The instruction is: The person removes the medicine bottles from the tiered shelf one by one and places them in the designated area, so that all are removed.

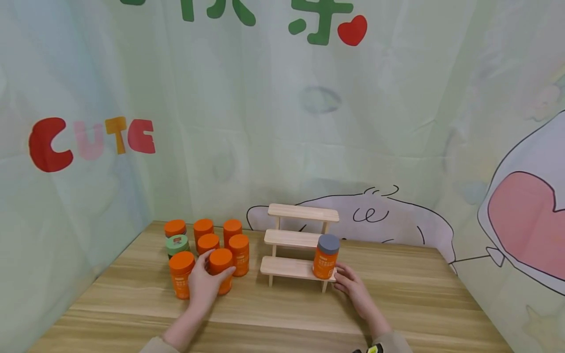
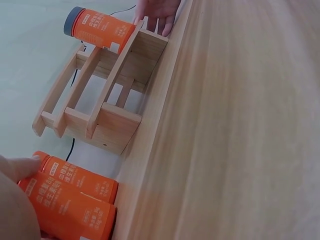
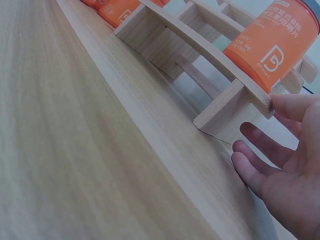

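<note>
My left hand (image 1: 204, 283) grips an orange bottle (image 1: 222, 262) with an orange lid near its top, thumb and fingers on opposite sides. The bottle appears to stand on the table at the front of a group of similar bottles. A three-step wooden display rack (image 1: 287, 266) stands to the right. On the right end of its lowest step is an orange bottle with a grey lid (image 1: 325, 257), upright. My right hand (image 1: 354, 290) is beside that end, relaxed fingers spread, one fingertip touching the step's end (image 3: 267, 102) just below the grey-lidded bottle.
Several orange-lidded bottles (image 1: 181, 274) and one green-lidded bottle (image 1: 177, 243) crowd around my left hand. They stand on a wood-grain table (image 1: 282, 323). A printed cloth (image 1: 273, 122) hangs behind the table and along both sides.
</note>
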Tool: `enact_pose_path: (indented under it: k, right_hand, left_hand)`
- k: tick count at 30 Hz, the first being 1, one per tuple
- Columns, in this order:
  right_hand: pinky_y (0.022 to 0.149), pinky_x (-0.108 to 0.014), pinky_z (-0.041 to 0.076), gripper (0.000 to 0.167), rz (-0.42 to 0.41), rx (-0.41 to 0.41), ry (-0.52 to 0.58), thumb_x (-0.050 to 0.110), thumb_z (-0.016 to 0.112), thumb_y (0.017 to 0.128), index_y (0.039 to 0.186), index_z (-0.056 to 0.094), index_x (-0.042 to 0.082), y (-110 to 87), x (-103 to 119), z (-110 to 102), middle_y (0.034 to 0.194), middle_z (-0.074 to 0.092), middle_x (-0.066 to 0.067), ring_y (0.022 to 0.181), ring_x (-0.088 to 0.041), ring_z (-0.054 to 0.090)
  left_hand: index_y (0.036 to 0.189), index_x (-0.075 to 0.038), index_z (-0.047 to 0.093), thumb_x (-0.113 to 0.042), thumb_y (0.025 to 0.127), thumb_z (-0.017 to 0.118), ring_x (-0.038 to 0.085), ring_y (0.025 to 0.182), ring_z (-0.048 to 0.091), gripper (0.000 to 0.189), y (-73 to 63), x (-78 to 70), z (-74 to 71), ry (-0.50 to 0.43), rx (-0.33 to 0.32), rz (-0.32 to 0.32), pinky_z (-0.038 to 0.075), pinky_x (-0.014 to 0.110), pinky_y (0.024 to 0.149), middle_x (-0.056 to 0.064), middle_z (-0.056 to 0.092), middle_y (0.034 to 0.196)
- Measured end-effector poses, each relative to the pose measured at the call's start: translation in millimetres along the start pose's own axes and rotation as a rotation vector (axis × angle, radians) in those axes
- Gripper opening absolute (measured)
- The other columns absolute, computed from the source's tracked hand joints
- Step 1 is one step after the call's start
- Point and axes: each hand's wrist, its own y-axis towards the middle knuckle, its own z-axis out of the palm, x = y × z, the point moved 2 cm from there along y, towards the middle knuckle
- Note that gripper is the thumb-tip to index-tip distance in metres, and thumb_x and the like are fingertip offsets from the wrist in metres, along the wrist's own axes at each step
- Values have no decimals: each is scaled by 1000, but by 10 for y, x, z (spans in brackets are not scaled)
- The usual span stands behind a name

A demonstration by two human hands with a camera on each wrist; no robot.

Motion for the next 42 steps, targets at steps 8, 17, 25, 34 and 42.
enact_pose_path:
  k: [8,17,25,34,42]
  right_hand:
    - [88,-23,51,49,-2,-3,4,10,49,99,143,38,-8,-2,8,-2,141,43,-31,98,-7,57]
    - [88,-23,51,49,2,6,-2,11,49,99,143,37,-8,-10,33,2,141,42,-31,98,-7,57]
    - [87,-22,51,48,-1,6,3,10,48,99,142,38,-9,-7,32,7,141,43,-30,98,-6,57]
    - [88,-23,51,47,-7,4,11,9,48,99,141,38,-9,-3,7,2,140,44,-29,98,-6,58]
    - [87,-22,51,47,-5,1,15,9,48,99,141,39,-9,5,-9,0,140,44,-29,97,-6,58]
  left_hand:
    - [136,6,45,-10,79,81,42,130,46,69,-5,9,-3,7,-5,-2,35,54,112,30,49,140]
    - [138,7,43,-11,79,80,43,131,45,71,-12,-7,-20,15,-1,-2,34,55,112,30,47,142]
    - [137,8,44,-9,80,80,44,130,46,70,-13,-15,-31,28,-19,10,35,56,111,31,48,140]
    - [142,5,40,-9,80,80,42,137,38,74,-3,-36,-32,3,17,-12,29,54,115,27,42,147]
    - [140,4,42,-8,80,80,40,136,41,73,-9,-111,-35,-30,0,34,31,52,116,26,48,143]
